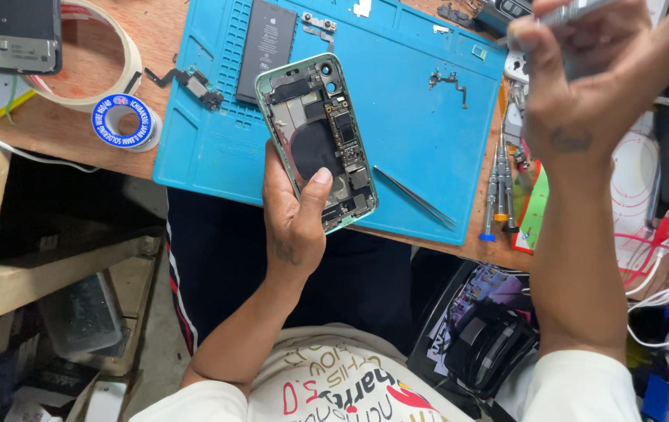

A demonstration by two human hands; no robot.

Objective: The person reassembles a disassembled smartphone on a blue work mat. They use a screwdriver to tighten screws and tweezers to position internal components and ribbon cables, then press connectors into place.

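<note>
The opened phone shell (318, 141) sits in my left hand (294, 223), fingers wrapped behind its green frame and thumb on the bare boards, held just above the blue mat's (397, 117) near edge; I judge it light, stiff and fragile inside (best gripped by the rim only). My right hand (584, 78) is raised at the far right, closed on a grey object (577, 12) I cannot identify. Tweezers (415, 198) lie on the mat, a black battery (266, 47) farther back on the crowded wooden surface (155, 31).

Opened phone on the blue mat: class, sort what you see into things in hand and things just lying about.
In hand:
opened phone, in left hand
grey object, in raised right hand

Lying about:
battery
tweezers
solder spool
tape roll
screwdrivers
blue mat
</note>
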